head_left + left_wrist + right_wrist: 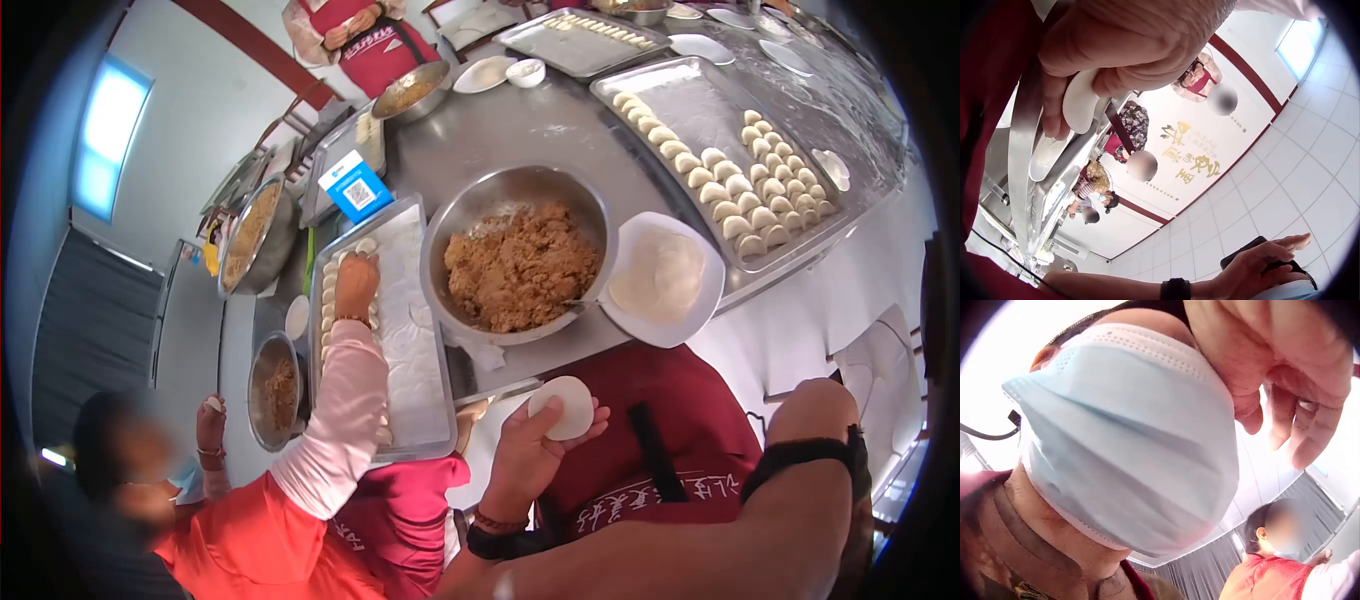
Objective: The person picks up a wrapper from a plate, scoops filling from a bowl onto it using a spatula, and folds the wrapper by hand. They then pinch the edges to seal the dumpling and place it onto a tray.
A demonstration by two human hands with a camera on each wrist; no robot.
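Note:
In the head view my left hand point(522, 455) holds a round, pale dumpling wrapper point(572, 408), thumb over its near edge, fingers beneath. The left wrist view shows the wrapper point(1080, 103) from the side. In the right wrist view my right hand point(1285, 369) is raised beside a blue face mask point(1129, 437), its fingers hanging loosely bent with nothing seen in them. That hand is outside the head view. Ahead of the left hand stand a steel bowl point(436, 285) of brown filling point(520, 265) and a white plate point(705, 300) with stacked wrappers point(665, 275).
Left of the bowl, a person point(250, 540) reaches over a metal tray point(415, 400) of dumplings. A larger tray point(690, 85) of dumplings is at the right. A blue QR-code card point(355, 188) stands behind the nearer tray. Another person point(375, 45) is across the table.

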